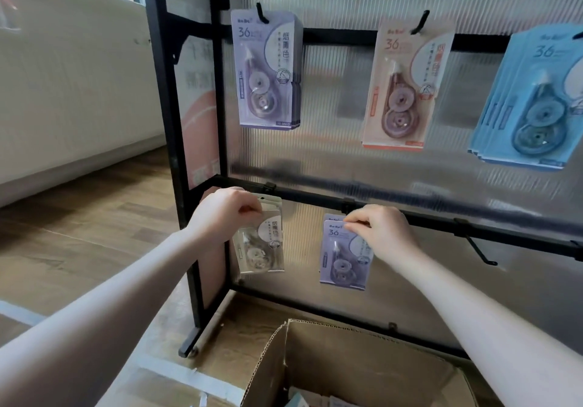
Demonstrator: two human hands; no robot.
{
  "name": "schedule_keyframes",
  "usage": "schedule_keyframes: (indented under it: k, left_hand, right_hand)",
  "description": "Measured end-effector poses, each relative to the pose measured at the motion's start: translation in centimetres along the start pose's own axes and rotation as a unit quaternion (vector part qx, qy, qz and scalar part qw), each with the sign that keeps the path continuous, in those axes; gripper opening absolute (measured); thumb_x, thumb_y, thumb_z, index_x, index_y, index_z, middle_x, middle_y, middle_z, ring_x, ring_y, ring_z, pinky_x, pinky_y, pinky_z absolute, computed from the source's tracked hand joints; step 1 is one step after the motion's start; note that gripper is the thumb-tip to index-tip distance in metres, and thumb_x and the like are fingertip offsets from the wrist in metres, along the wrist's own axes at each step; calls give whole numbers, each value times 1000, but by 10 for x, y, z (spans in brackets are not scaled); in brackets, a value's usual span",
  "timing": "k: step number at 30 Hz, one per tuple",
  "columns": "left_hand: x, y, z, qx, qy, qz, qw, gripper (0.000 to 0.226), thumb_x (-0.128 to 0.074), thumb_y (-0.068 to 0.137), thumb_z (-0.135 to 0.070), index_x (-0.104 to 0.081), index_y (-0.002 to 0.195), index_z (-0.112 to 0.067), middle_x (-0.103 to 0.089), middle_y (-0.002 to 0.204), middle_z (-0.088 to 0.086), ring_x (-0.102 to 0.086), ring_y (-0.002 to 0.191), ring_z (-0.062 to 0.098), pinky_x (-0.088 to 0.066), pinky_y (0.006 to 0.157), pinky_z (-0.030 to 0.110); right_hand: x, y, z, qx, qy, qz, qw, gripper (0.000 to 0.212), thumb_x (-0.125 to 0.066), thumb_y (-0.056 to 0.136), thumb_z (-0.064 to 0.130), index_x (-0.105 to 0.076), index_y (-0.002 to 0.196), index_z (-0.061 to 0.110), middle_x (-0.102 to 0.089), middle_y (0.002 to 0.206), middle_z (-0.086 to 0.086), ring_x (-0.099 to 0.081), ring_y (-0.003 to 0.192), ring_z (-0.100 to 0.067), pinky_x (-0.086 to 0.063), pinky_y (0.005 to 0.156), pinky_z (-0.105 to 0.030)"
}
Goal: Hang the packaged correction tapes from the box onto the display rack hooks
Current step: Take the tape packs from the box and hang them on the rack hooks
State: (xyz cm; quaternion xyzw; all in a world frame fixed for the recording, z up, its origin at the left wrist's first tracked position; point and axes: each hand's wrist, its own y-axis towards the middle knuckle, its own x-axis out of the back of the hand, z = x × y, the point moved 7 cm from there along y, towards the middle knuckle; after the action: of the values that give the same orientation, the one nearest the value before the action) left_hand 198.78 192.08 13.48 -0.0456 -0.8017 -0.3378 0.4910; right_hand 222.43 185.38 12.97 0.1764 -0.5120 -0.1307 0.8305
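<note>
My left hand (225, 212) pinches the top of a beige correction tape pack (260, 242) just under the lower black rail (315, 193) of the display rack. My right hand (383, 230) pinches the top of a purple correction tape pack (342, 257), with another purple pack behind it, below the same rail. On the upper rail hang a purple stack (266, 70), a pink stack (403, 86) and a blue stack (530, 97). The open cardboard box (315, 365) stands on the floor below, with a few packs showing at its bottom edge.
A bare black hook (479, 250) sticks out of the lower rail to the right of my right hand. The rack's black frame post (172, 122) stands at the left on a wooden floor. A white wall and window lie beyond on the left.
</note>
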Motion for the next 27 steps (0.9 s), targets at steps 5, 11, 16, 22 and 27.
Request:
schedule_keyframes:
  k: [5, 11, 16, 22, 27]
  left_hand:
    - [-15, 4, 7, 16, -2, 5, 1000, 8, -67, 82, -23, -72, 84, -17, -61, 82, -7, -55, 80, 13, -42, 67, 26]
    - [-26, 8, 15, 18, -4, 2, 1000, 12, -67, 82, -27, -72, 86, -17, -63, 87, -2, -53, 80, 15, -45, 70, 28]
    - [-23, 15, 18, -13, 11, -7, 1000, 8, -67, 82, -22, -73, 85, -18, -61, 85, -3, -53, 78, 15, -40, 63, 23]
    - [-17, 22, 27, 2, 31, -10, 999, 12, -65, 85, -21, -74, 91, -18, -64, 90, -3, -57, 84, 17, -37, 67, 25]
    - [-22, 29, 32, -3, 24, 25, 999, 17, -57, 91, -18, -73, 95, -14, -65, 96, -2, -57, 89, 16, -38, 71, 25]
  right_hand:
    - [-12, 6, 3, 13, -22, 6, 1000, 17, -59, 90, 19, -73, 99, 14, -67, 99, 0, -59, 94, -20, -45, 80, -32]
    - [-15, 10, 2, 21, -39, 23, 999, 18, -59, 91, 18, -72, 100, 13, -65, 98, -1, -57, 94, -20, -42, 78, -29]
    - [-13, 10, -3, 31, -67, 53, 996, 20, -56, 92, 19, -71, 103, 14, -64, 99, 0, -56, 94, -18, -36, 74, -25]
    - [-17, 12, -8, 33, -80, 74, 993, 22, -53, 94, 17, -70, 108, 13, -64, 103, -1, -56, 98, -19, -39, 79, -27]
    - [-20, 17, -10, 40, -90, 94, 991, 25, -50, 95, 13, -67, 113, 12, -64, 107, -2, -56, 102, -19, -40, 81, -26]
